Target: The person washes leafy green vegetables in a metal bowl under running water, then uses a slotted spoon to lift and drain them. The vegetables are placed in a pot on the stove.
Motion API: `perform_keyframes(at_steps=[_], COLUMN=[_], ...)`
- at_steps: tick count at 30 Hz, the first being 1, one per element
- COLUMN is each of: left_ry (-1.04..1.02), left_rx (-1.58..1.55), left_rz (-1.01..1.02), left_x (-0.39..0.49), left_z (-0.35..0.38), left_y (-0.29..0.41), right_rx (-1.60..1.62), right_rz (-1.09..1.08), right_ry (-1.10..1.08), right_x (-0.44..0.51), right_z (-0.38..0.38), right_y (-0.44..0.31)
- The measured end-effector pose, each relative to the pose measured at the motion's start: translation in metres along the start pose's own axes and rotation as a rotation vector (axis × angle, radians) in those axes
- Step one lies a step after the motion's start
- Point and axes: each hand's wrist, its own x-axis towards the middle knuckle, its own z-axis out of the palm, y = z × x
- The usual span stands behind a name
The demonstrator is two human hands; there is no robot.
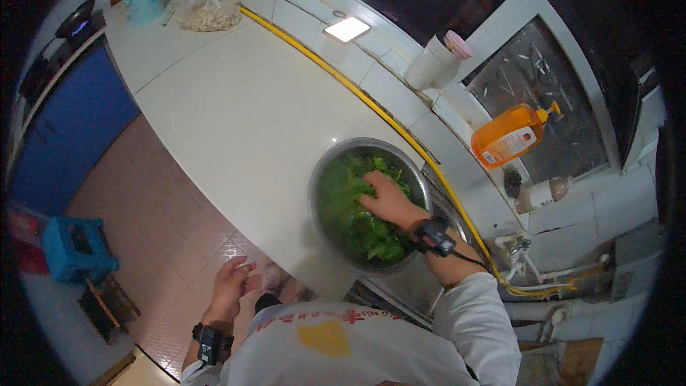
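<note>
A round metal basin [315, 225] stands on the white countertop, partly over the edge of the sink. Leafy greens [383, 244] fill it, and those near the fingers are blurred. My right hand [388, 199] reaches into the basin from the right with thumb and fingers closed around some of the greens; the fingertips are partly hidden among leaves. Off the counter's front edge, my left hand [233, 281] hangs in the air over the floor with its fingers apart, holding nothing.
A yellow hose [343, 76] runs along the tiled wall to the tap [520, 245]. An orange pump bottle [508, 135] and a white cup [430, 62] stand on the sill. A plastic bag [210, 10] sits at the counter's far end, and a blue stool [79, 249] on the floor.
</note>
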Motion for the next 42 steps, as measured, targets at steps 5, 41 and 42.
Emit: perform_keyframes(at_steps=[5, 41, 42], left_ry=[0.006, 0.005, 0.004], left_rx=[0.011, 0.061, 0.071], left_rz=[0.021, -0.038, -0.042], left_x=[0.001, 0.007, 0.008], left_z=[-0.006, 0.007, 0.007], left_y=[-0.005, 0.002, 0.003], right_rx=[0.145, -0.317, -0.257], right_rz=[-0.028, -0.138, -0.139], right_ry=[0.138, -0.246, -0.221], right_x=[-0.018, -0.027, -0.025], right_z=[-0.045, 0.025, 0.022], right_y=[-0.006, 0.009, 0.012])
